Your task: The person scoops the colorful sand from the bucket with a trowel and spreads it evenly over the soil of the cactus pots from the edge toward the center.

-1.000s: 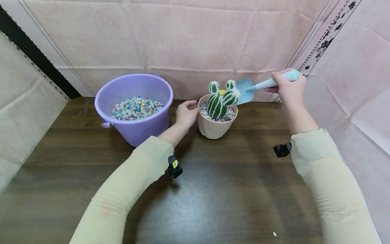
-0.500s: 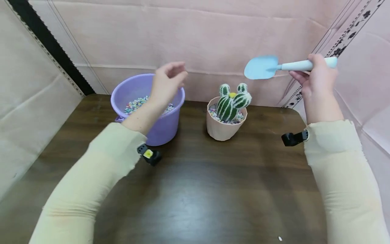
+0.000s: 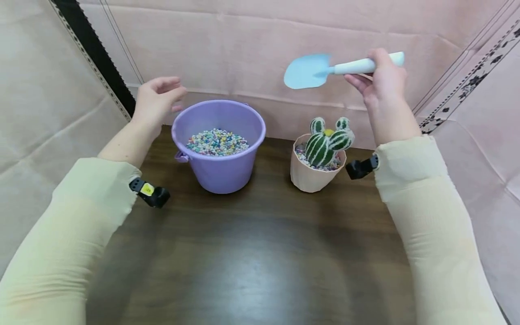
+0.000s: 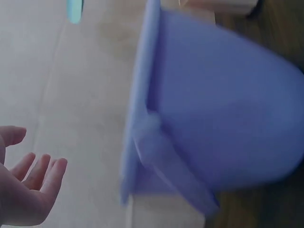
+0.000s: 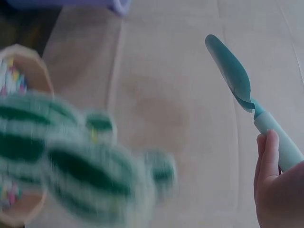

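My right hand grips the pale handle of a light blue trowel, held up above the cactus pot with its blade pointing left. My left hand is raised at the left of the purple bucket, fingers loosely bent and holding nothing. Multicoloured small pebbles lie inside the bucket. In the left wrist view the bucket's handle hangs down its side, apart from the fingers. A green striped cactus stands in a beige pot with pebbles around its base.
The bucket and pot stand side by side near the back of a dark wooden table. Pink cloth hangs right behind them, and pale cloth walls close in the left and right sides.
My left hand has let go of the pot's rim and crossed over the bucket to its left side. The right hand has lifted the trowel away from the cactus, then moved it left.
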Tool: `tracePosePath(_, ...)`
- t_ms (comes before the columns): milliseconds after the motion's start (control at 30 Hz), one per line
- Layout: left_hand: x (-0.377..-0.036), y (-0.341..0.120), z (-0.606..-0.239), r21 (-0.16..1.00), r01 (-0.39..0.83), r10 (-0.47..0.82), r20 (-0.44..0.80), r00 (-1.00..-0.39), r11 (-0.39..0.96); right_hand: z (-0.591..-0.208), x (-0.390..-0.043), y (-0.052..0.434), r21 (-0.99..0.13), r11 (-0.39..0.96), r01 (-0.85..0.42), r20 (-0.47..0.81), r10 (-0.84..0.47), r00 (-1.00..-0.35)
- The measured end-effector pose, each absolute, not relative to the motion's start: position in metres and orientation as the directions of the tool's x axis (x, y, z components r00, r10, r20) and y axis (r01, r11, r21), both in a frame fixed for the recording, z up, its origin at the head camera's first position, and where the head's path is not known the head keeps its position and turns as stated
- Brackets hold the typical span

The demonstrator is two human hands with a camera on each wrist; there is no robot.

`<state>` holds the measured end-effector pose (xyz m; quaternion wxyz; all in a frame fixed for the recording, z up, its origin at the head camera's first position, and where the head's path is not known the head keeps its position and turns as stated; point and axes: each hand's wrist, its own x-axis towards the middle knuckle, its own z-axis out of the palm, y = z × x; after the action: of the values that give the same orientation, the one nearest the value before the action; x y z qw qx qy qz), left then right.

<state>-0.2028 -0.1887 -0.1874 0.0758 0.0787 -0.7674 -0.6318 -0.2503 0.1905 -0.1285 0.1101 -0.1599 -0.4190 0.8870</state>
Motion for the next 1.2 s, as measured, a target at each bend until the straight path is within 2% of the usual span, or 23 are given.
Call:
tracePosePath(233,-0.205,-0.213,-0.217,0.96,-0.142,-0.24,-0.083,-0.967,0.241,-0.15,-0.256,0.137,-0.889,-0.458,-0.01,-0.136,0.286,-0.948)
tracePosePath(367,-0.205,-0.213,-0.24,0.958,-0.184,-0.172,-0.147,-0.974,0.219,-0.176,-0.253,0.112,-0.962,-0.273,-0.018,-0.061,0.278,-0.958)
tracePosePath(500,-0.202,-0.209,-0.254,0.957,-0.189,-0.124,-0.164,-0.979,0.219,-0.201,-0.252,0.094,-0.998,-0.025,-0.049,0.042,0.234,-0.971)
tracePosePath(600,-0.199,-0.205,-0.258,0.963,-0.19,-0.122,-0.169,-0.978,0.191,-0.215,-0.252,0.081,-0.965,0.234,-0.115,0.164,0.202,-0.966)
tracePosePath(700,-0.196,-0.203,-0.259,0.967,-0.202,-0.127,-0.183,-0.975,0.154,-0.228,-0.253,0.071,-0.85,0.502,-0.159,0.281,0.177,-0.943)
tracePosePath(800,-0.196,-0.202,-0.26,0.968,-0.212,-0.121,-0.196,-0.973,0.136,-0.24,-0.255,0.062,-0.747,0.641,-0.173,0.338,0.143,-0.93)
tracePosePath(1033,-0.197,-0.201,-0.262,0.971,-0.222,-0.121,-0.211,-0.97,0.084,-0.25,-0.252,0.041,-0.653,0.712,-0.258,0.297,-0.072,-0.952)
tracePosePath(1100,-0.197,-0.202,-0.261,0.973,-0.22,-0.125,-0.211,-0.97,0.071,-0.248,-0.25,0.035,-0.682,0.69,-0.244,0.239,-0.106,-0.965)
tracePosePath(1200,-0.197,-0.203,-0.261,0.973,-0.221,-0.137,-0.21,-0.968,0.067,-0.245,-0.25,0.028,-0.752,0.639,-0.161,0.139,-0.084,-0.987)
